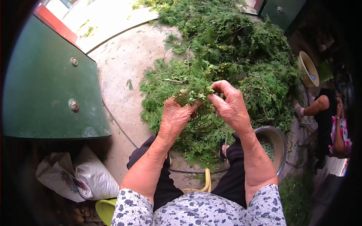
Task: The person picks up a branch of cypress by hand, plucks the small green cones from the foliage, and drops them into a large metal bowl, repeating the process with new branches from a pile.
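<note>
My left hand (176, 115) is closed around a leafy conifer sprig (192, 97) with pale green cones on it. My right hand (230, 102) is beside it, thumb and forefinger pinched on a small green cone (209, 90) at the sprig's right side. Below and beyond both hands lies a big heap of cut conifer branches (222, 49) on the floor. A metal basin (279, 145) stands by my right knee, partly hidden by my forearm, with many small green cones (267, 147) inside.
Green metal doors (49, 86) stand at the left. White sacks (96, 177) and a yellow-green basin (105, 211) sit at lower left. A dark cable (118, 126) crosses the concrete floor. At right are a seated person (326, 124) and a yellow basin (309, 69).
</note>
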### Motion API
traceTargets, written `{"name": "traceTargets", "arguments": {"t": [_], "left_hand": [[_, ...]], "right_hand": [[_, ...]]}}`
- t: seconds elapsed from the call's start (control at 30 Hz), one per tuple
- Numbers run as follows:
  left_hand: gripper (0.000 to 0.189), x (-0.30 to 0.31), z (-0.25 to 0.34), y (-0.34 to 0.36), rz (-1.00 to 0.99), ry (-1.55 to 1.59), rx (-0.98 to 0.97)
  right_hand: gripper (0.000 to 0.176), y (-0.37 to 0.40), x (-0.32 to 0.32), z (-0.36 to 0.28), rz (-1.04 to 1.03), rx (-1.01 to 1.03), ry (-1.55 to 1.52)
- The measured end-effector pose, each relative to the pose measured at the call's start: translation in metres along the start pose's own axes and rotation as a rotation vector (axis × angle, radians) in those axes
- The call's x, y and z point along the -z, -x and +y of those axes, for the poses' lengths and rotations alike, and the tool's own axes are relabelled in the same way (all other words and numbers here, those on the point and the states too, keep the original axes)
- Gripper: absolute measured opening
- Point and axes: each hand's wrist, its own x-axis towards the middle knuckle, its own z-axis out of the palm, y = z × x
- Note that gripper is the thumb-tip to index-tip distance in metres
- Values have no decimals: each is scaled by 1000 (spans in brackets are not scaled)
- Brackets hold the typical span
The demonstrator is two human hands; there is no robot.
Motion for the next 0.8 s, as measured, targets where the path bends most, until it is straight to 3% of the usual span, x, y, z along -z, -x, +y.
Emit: {"name": "traceTargets", "arguments": {"t": [0.07, 0.17, 0.23, 0.37, 0.53, 0.73, 0.8], "left_hand": [[22, 0, -1, 1, -17, 69, 45], [18, -3, 3, 5, 39, 27, -24], [19, -3, 19, 10, 24, -11, 205], [19, -5, 14, 10, 11, 6, 202], [21, -8, 13, 10, 22, 144, 273], [22, -10, 4, 12, 23, 124, 206], [23, -6, 5, 12, 48, 129, 198]], "right_hand": [[15, 0, -2, 3, -12, -67, -41], [15, 0, -1, 1, 53, 45, -20], [15, -1, 5, -5, -96, -366, -643], [16, -4, 3, 17, -119, -541, -1158], [11, -3, 2, 13, -107, -628, -1211], [17, -2, 4, 11, -55, -693, -1121], [20, -7, 13, 21, 9, -633, -1329]]}}
